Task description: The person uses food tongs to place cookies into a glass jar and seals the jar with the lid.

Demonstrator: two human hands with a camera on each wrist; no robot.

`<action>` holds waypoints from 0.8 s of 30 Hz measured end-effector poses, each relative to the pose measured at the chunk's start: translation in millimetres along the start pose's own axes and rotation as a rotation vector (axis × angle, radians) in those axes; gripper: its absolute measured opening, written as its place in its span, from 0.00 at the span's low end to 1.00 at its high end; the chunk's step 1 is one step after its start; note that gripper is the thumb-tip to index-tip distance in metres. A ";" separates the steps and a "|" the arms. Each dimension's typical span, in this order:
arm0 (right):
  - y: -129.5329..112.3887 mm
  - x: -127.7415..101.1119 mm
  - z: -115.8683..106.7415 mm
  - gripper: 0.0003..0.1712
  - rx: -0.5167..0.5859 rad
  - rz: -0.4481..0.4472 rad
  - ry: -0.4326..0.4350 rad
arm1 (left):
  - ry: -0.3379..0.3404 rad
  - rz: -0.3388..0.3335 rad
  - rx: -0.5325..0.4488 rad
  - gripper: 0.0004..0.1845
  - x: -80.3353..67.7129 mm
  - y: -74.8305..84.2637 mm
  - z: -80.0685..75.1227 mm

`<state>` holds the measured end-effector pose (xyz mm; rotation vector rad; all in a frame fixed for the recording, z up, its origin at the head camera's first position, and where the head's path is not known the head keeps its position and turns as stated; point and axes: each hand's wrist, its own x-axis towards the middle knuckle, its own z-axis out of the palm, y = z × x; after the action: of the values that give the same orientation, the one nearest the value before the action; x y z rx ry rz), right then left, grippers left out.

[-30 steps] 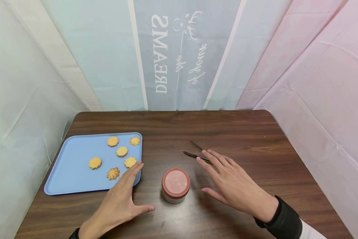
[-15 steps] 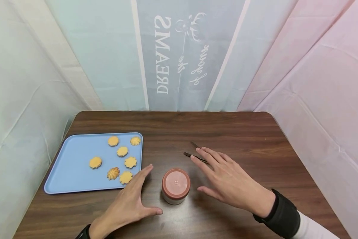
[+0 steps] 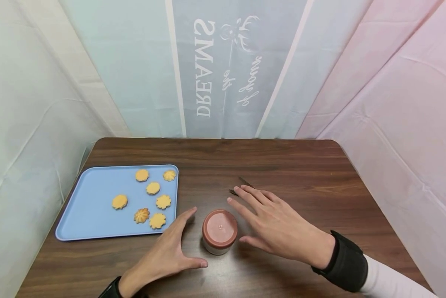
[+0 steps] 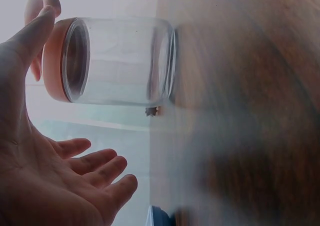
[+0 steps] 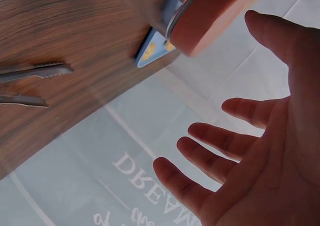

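Note:
A clear glass jar (image 4: 120, 61) with a reddish-brown lid (image 3: 220, 228) stands upright on the table between my hands. To its left is my left hand (image 3: 167, 252), thumb and fingers spread apart around that side with nothing in them. On the other side, my right hand (image 3: 278, 225) hovers with fingers extended, its fingertips close to the lid. Under and beyond the right hand lie metal tongs (image 5: 37, 72) with serrated tips; in the head view the hand covers most of them.
A light blue tray (image 3: 85, 207) at the left holds several flower-shaped yellow cookies (image 3: 157, 221). The dark wooden table (image 3: 301, 165) ends at a printed fabric backdrop (image 3: 144, 74), with pale fabric walls on both sides.
My left hand has moved right, off the tray's corner and toward the jar. The right hand has shifted left toward the jar, covering more of the tongs. The jar stays in place.

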<state>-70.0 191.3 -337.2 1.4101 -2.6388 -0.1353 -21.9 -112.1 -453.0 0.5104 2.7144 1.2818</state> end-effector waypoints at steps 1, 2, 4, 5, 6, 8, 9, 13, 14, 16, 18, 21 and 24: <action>-0.8 1.1 -0.4 0.53 -0.002 -0.006 0.000 | 0.000 0.002 -0.001 0.67 0.3 -0.2 0.9; -1.7 2.2 -0.8 0.53 -0.005 -0.011 -0.001 | -0.001 0.004 -0.003 0.67 0.7 -0.3 1.7; -3.7 4.0 -1.0 0.53 -0.011 -0.021 -0.002 | 0.001 0.011 -0.008 0.68 1.6 -0.7 3.5; -4.7 4.7 -1.1 0.53 -0.010 -0.024 -0.005 | 0.001 0.009 -0.016 0.68 2.1 -0.7 4.3; -5.7 5.3 -1.1 0.53 -0.008 -0.026 -0.008 | 0.001 0.007 -0.021 0.68 2.8 -1.2 5.4; -7.8 6.5 -1.1 0.52 -0.005 -0.030 -0.018 | 0.000 -0.002 -0.038 0.68 3.9 -1.5 7.3; -8.9 7.3 -0.9 0.52 -0.001 -0.032 -0.025 | 0.003 0.000 -0.038 0.69 4.1 -1.9 8.4; -11.8 11.0 -0.9 0.51 0.014 -0.045 -0.060 | -0.013 -0.012 -0.064 0.69 5.9 -1.3 11.7; -12.2 11.9 -0.8 0.51 0.015 -0.050 -0.070 | -0.016 -0.008 -0.064 0.69 6.5 -1.3 12.5; -13.2 13.8 -1.2 0.50 0.019 -0.061 -0.095 | -0.022 -0.007 -0.068 0.69 8.1 -0.5 13.9; -14.3 15.6 -1.1 0.50 0.030 -0.072 -0.112 | -0.022 0.003 -0.059 0.69 9.7 -0.4 15.7; -16.9 18.6 -0.4 0.51 0.049 -0.089 -0.131 | -0.020 0.007 -0.048 0.69 11.3 -0.5 18.4; -19.5 20.8 1.4 0.51 0.053 -0.100 -0.133 | -0.023 0.020 -0.046 0.68 13.0 -0.7 20.9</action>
<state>-65.7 163.1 -339.7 1.6045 -2.6952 -0.1767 -29.6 -92.8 -466.2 0.5457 2.6615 1.3312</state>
